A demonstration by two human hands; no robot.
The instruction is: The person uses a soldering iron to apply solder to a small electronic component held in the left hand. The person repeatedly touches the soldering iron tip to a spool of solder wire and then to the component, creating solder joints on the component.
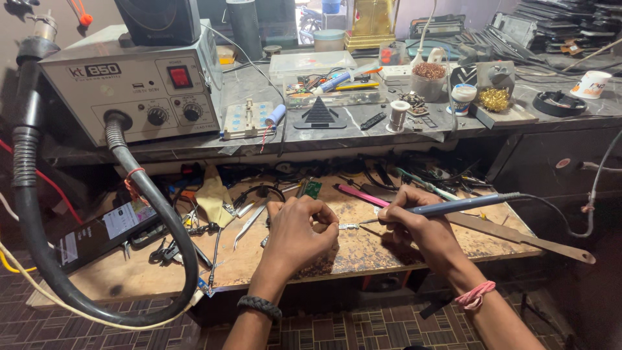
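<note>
Two hands work close together at the middle of the wooden bench [389,249]. My left hand [299,228] is curled nearly into a fist, fingertips pinching a small metal part [348,226] down on the wood; I cannot make out what kind of part it is. My right hand [414,223] is closed in a pen grip around a blue soldering iron [463,205], whose tip points left and meets that part. The iron's cord [576,223] loops away to the right. A braided black band sits on my left wrist, a pink one on my right.

Just behind the left hand lies a small green circuit board [312,188], with tweezers [249,223] to its left and a pink tool [361,195] behind the iron's tip. A long flat metal file [518,234] lies under my right hand, running out to the right. On the upper shelf stands a grey hot-air rework station [129,84]; its thick black hose [155,214] curves down across the bench's left side.
</note>
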